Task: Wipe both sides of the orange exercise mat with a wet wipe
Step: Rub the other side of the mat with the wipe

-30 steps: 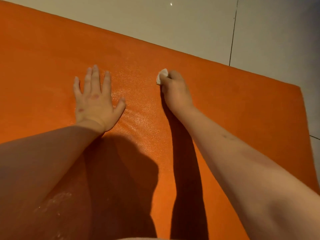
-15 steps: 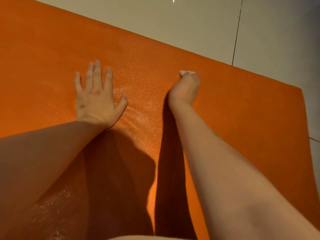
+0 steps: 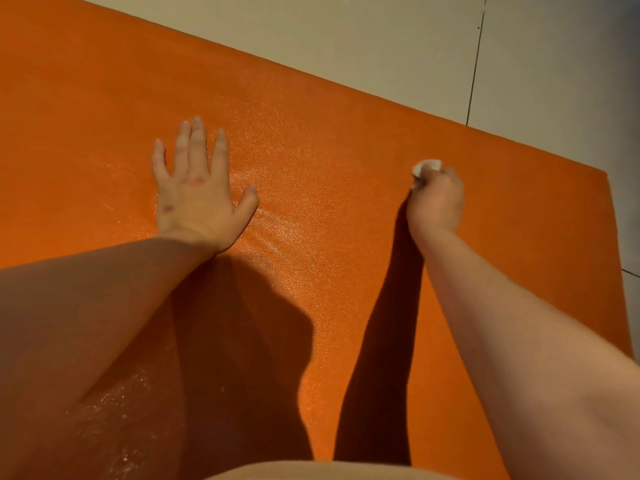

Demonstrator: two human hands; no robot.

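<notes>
One orange exercise mat (image 3: 346, 140) lies flat on a pale tiled floor (image 3: 346, 39) and fills most of the view. Its far edge runs diagonally, and a dark grout line (image 3: 475, 64) meets that edge. The mat surface is finely textured, with a wet sheen (image 3: 277, 233) beside the left wrist and droplets (image 3: 114, 403) at lower left. Shadows of both forearms fall across it.

Left hand (image 3: 197, 195) lies palm down on the mat, fingers straight and spread, holding nothing. Right hand (image 3: 436, 202) sits well apart to the right, fingers curled round a white wet wipe (image 3: 427, 167). The wipe protrudes past the knuckles and is held against the mat, near its far edge.
</notes>
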